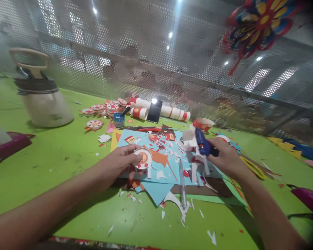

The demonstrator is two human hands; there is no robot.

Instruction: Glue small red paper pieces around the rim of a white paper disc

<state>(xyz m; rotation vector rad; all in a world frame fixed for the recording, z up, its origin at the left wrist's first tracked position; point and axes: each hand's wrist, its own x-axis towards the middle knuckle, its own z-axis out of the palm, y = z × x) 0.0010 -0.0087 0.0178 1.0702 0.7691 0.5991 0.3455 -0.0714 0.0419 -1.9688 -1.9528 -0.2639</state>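
My left hand [126, 160] pinches a round white paper disc [143, 159], its face carrying a gold-and-red emblem and small red pieces. In my right hand [226, 157] is a blue glue gun [202, 141], gripped by its dark handle, with its body over the right part of the blue paper [159, 176]. Curled white paper strips [195, 172] lie beneath the glue gun. Red and white scraps [161, 146] are scattered over the blue paper between my hands. A clear pen-like stick [182, 184] rests across the paper's near edge.
Decorated discs [112, 108] are piled at the back left, beside a blue jar [118, 119]. A phone [154, 111] leans on a row of paper cups [169, 111]. A cream lidded container [44, 104] stands left. Yellow-handled scissors [253, 168] lie right. Behind rises a perforated screen [156, 45].
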